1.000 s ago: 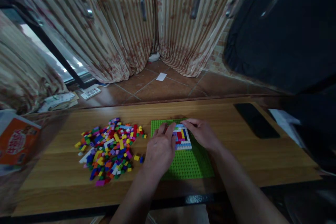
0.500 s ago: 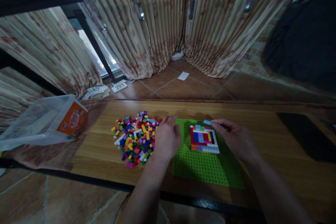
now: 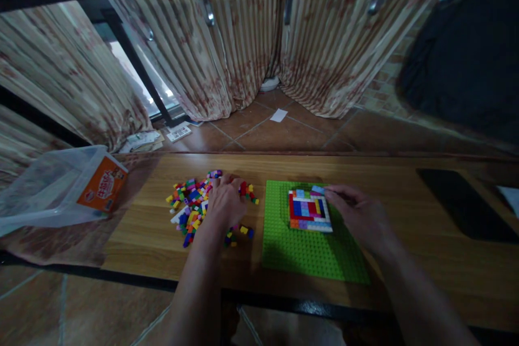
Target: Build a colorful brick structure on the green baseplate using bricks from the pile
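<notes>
- From where I stand, the left hand (image 3: 225, 203) is down over the pile (image 3: 188, 213) of loose bricks, fingers bent in among them; I cannot tell whether it has hold of one.
- The right hand (image 3: 360, 221) pinches a light blue brick (image 3: 318, 190) between thumb and forefinger, at the build's far right corner; whether brick and build touch I cannot tell.
- The build (image 3: 310, 211), a low block in red, white, blue and other colours, sits on the green plate (image 3: 312, 259), closer to its far edge than its near one.
- The plate lies flat on the table (image 3: 133, 238), reaching almost to the near edge, with the pile spread out to its left.
- Toward the table's right edge rests a black slab (image 3: 464, 200).
- Beyond the left edge stands a clear tub (image 3: 52, 184) with an orange label.
</notes>
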### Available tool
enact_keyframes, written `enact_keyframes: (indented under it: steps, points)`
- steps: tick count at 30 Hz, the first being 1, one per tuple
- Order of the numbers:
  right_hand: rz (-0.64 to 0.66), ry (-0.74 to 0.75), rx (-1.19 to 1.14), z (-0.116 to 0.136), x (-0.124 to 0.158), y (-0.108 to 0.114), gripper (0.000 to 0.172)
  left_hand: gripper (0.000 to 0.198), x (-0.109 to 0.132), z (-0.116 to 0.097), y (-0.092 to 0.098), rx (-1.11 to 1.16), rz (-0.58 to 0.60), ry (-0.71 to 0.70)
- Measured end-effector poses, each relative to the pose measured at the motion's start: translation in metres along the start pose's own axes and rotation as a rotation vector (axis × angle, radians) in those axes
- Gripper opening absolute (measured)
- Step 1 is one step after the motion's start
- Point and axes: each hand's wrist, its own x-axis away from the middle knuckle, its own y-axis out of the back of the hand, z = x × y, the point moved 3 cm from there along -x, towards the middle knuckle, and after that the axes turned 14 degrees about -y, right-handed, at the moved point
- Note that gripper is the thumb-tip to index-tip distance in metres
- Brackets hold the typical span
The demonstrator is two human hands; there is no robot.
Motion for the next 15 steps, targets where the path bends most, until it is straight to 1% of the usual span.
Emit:
enact_keyframes:
  steps: [2, 4, 5, 6, 9, 11, 13, 15]
  points:
    - [-0.032, 0.004, -0.078, 0.006, 0.006, -0.002, 0.029, 0.041, -0.001, 0.001, 0.000, 0.000, -0.026, 0.005]
    - [-0.048, 0.050, -0.107, 0.015, 0.019, -0.009, 0.027, 0.041, -0.001, 0.000, 0.001, -0.006, -0.068, 0.001]
    - [-0.033, 0.095, -0.095, 0.021, 0.027, -0.016, 0.025, 0.041, -0.001, -0.001, 0.001, -0.010, -0.092, -0.006]
    - [0.017, 0.147, -0.066, 0.027, 0.036, -0.025, 0.023, 0.040, 0.000, -0.002, 0.002, -0.014, -0.112, -0.012]
    - [0.125, 0.355, 0.162, 0.042, 0.062, -0.060, 0.017, 0.030, 0.000, -0.005, 0.003, -0.005, -0.144, 0.002]
    - [0.102, 0.439, 0.333, 0.046, 0.073, -0.083, 0.016, 0.026, 0.000, -0.006, 0.003, 0.048, -0.145, 0.031]
    - [0.113, 0.439, 0.465, 0.045, 0.076, -0.103, 0.017, 0.024, 0.000, -0.005, 0.004, 0.114, -0.180, 0.072]
    - [0.147, 0.415, 0.491, 0.045, 0.075, -0.117, 0.020, 0.025, 0.001, -0.002, 0.007, 0.207, -0.266, 0.113]
